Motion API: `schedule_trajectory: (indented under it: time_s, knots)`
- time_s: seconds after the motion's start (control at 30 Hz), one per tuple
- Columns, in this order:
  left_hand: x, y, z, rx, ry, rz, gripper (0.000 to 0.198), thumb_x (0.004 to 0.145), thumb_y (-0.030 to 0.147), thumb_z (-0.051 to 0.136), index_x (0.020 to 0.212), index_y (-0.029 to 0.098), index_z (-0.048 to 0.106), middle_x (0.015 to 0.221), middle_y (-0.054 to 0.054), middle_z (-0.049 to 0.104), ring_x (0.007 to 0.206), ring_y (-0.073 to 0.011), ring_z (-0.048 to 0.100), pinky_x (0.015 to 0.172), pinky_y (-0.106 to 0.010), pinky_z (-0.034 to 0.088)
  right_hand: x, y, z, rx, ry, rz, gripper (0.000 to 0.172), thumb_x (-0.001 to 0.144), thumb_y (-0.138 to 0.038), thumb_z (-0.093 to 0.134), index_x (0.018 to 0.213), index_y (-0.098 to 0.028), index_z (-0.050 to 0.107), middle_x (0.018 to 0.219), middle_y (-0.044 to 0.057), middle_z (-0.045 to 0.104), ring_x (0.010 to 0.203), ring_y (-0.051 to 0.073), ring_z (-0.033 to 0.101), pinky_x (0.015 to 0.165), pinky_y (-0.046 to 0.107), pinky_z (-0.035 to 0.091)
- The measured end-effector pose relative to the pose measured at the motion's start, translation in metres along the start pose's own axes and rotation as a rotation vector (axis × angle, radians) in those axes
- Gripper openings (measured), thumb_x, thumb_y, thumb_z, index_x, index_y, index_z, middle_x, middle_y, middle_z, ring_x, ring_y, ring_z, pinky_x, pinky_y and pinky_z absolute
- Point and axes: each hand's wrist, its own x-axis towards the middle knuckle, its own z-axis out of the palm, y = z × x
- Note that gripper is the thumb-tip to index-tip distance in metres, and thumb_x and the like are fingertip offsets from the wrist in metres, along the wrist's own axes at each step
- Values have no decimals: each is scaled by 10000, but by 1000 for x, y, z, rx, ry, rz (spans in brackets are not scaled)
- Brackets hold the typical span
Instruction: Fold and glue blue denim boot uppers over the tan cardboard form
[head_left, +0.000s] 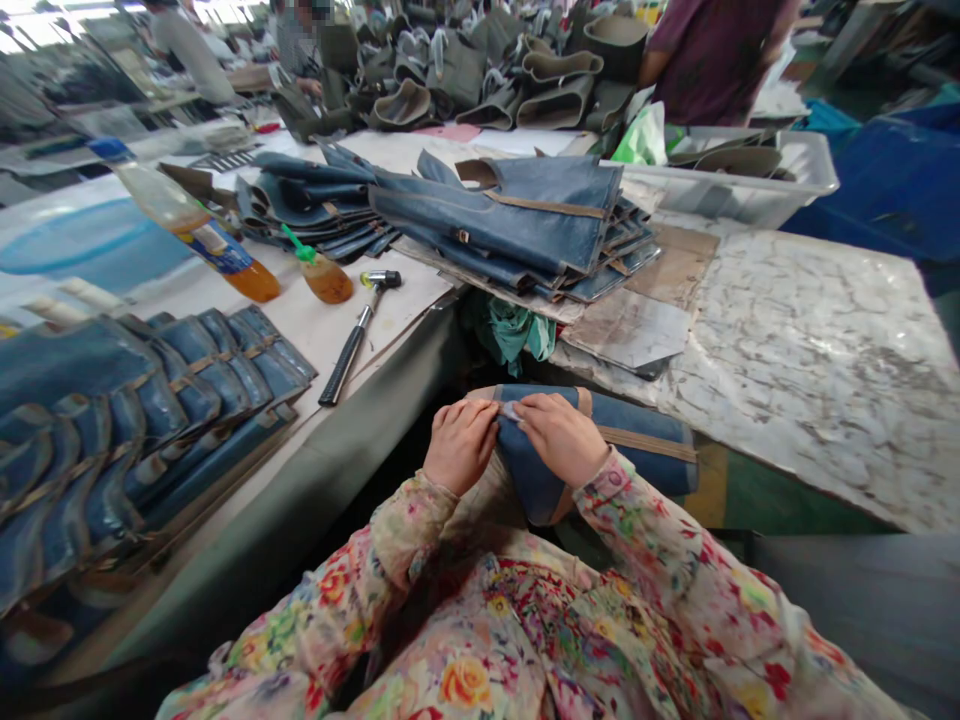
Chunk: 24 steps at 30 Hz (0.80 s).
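Note:
Across my lap lies a blue leather piece (529,480) with tan trim and a brown strip running along its right part. My left hand (463,442) has its fingers curled closed on the piece's upper left edge. Close beside it, my right hand (561,436) pinches the same edge from the right. A small pale bit (511,411) shows between the two hands; what it is I cannot make out. My fingers partly hide that edge.
On the left table are a hammer (360,340), a small squeeze bottle (327,278), a large bottle (214,245) of amber liquid and overlapping blue pieces (150,400). Ahead is a blue leather stack (495,220). A white bin (810,170) stands back right; people work behind.

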Motion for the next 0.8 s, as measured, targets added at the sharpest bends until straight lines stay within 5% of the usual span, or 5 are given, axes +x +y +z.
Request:
schedule_trajectory:
  time_s: [0.37, 0.6, 0.7, 0.8]
  knots:
    - [10, -16, -16, 45, -94, 5, 275, 898, 356, 401, 1068, 256, 592, 1117, -26, 564, 1039, -196, 474, 865, -347, 364, -70, 35, -29, -193, 78, -13, 305, 903, -229, 375, 1103, -183, 601, 1064, 62, 602, 965, 196, 516, 849, 326, 458]
    - [38, -115, -75, 203, 195, -335, 443, 863, 389, 391, 1190, 113, 506, 1180, -146, 505, 1062, -258, 457, 912, -417, 349, -118, 47, -11, -108, 272, 66, 351, 904, -307, 378, 1134, -148, 588, 1094, 84, 594, 1003, 196, 532, 898, 346, 439]
    - [49, -155, -80, 192, 167, -509, 467, 788, 482, 443, 1057, 129, 590, 1044, -181, 567, 1029, -294, 490, 838, -450, 380, -127, 49, -4, -66, 317, 135, 357, 898, -335, 392, 1145, -166, 587, 1090, 77, 599, 1005, 195, 538, 889, 346, 446]
    - [64, -170, -70, 157, 97, -563, 383, 755, 465, 459, 879, 143, 626, 905, -198, 590, 967, -309, 536, 776, -455, 403, -127, 44, -3, -42, 348, 191, 346, 899, -330, 390, 1139, -191, 596, 1078, 69, 606, 997, 192, 542, 885, 349, 451]
